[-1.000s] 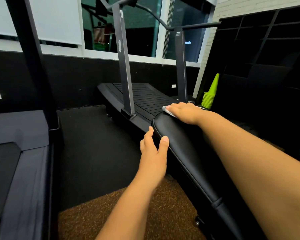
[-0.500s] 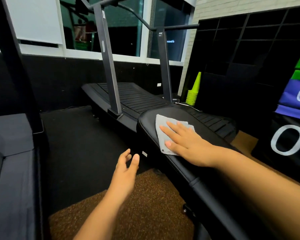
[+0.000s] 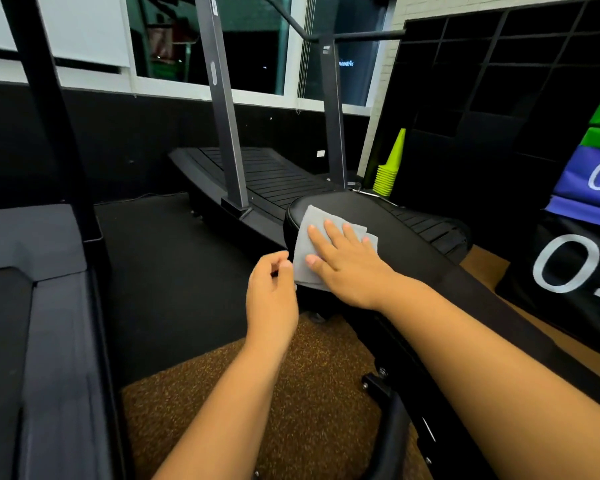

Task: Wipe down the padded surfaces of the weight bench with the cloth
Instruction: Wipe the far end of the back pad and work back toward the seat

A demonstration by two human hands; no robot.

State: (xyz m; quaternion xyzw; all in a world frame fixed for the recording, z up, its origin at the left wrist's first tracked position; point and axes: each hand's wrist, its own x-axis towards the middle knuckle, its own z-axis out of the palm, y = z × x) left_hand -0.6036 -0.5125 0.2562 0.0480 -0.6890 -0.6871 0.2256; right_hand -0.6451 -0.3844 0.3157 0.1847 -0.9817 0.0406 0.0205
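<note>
Flat-fingered, my right hand (image 3: 347, 261) presses the grey cloth (image 3: 312, 244) onto the bench pad (image 3: 413, 251) near its far end; my left hand (image 3: 272, 296) pinches the cloth's edge. Most padding looks unwiped, I judge.

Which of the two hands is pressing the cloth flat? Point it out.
The right hand, fingers spread flat on the grey cloth atop the bench pad; the left hand sits curled beside the pad's edge.
</note>
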